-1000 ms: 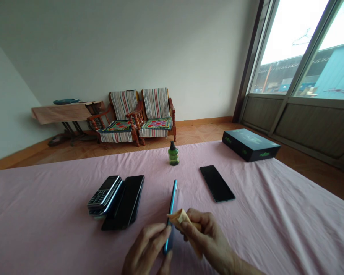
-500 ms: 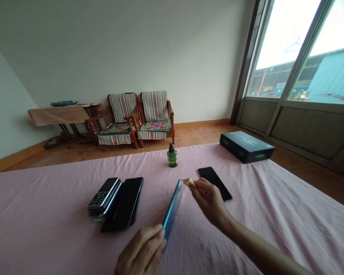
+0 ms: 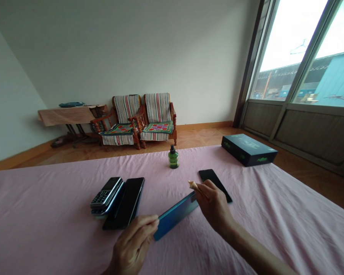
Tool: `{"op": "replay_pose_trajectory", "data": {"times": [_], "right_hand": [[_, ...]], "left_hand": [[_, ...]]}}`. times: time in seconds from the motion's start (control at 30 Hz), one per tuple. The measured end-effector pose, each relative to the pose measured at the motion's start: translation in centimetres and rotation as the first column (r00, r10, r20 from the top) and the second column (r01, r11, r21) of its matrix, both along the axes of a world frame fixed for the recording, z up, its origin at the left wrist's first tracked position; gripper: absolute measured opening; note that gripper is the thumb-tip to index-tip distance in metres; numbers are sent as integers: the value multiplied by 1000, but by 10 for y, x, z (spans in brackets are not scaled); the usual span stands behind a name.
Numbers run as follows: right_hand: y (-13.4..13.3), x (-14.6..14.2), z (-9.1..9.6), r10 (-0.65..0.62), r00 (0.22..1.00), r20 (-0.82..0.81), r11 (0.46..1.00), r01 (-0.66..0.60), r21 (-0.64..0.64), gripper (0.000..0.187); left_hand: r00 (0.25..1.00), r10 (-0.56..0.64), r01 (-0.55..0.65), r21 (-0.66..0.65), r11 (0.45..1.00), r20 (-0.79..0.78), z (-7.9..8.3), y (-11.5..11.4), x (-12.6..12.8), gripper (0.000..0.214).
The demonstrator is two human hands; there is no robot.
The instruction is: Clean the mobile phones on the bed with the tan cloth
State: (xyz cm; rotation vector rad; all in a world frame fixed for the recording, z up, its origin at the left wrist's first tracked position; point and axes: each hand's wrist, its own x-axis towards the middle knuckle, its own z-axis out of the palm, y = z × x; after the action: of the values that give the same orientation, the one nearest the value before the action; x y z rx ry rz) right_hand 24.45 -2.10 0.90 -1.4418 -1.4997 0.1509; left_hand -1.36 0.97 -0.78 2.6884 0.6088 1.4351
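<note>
My left hand (image 3: 137, 242) grips one end of a blue smartphone (image 3: 174, 217), tilted on edge above the pink cloth with its blue back partly showing. Pinched in my right hand (image 3: 215, 204) is a small cream-coloured cloth (image 3: 193, 185), close to the phone's far end. That hand hides part of the far end, so I cannot tell whether the two touch. Behind my right hand lies a black smartphone (image 3: 222, 190). To the left, a keypad phone (image 3: 106, 191) tops a stack of phones, beside a black smartphone (image 3: 125, 206) resting on another dark one.
A green bottle (image 3: 173, 159) with a black top stands upright near the far edge of the pink cloth (image 3: 46, 214). At the back right sits a black box (image 3: 249, 151). Beyond are two wooden chairs (image 3: 157, 114), a covered table (image 3: 67, 116) and a window (image 3: 292, 49).
The blue phone has swung to the right and turned to show more of its blue back. My right hand with the cream cloth has shifted slightly right. The view has moved a little.
</note>
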Motion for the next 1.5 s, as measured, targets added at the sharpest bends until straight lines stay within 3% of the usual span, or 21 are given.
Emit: {"op": "replay_pose_trajectory", "data": {"times": [0.23,0.4,0.53,0.87,1.17,1.5], "right_hand": [[-11,0,-7,-50,954,294,999,46,20,30],[-4,2,-9,-90,928,363,996,84,32,28],[-5,-5,-12,-74,906,417,995,38,93,28],[-14,-49,-15,59,883,466,988,-118,98,26],[-21,-75,-12,139,850,508,969,-223,108,30],[-29,-95,-5,197,854,482,931,-317,181,29]], "left_hand": [[1000,-7,6,44,999,6,5,0,2,26],[1000,-24,24,-16,1000,-5,3,-5,1,28],[999,-36,35,-65,997,-12,-3,-7,-1,31],[998,55,-54,-47,997,24,13,-13,7,23],[986,133,-120,-134,984,98,-2,-13,6,33],[983,98,-60,-233,971,154,-3,-17,6,49]]}}
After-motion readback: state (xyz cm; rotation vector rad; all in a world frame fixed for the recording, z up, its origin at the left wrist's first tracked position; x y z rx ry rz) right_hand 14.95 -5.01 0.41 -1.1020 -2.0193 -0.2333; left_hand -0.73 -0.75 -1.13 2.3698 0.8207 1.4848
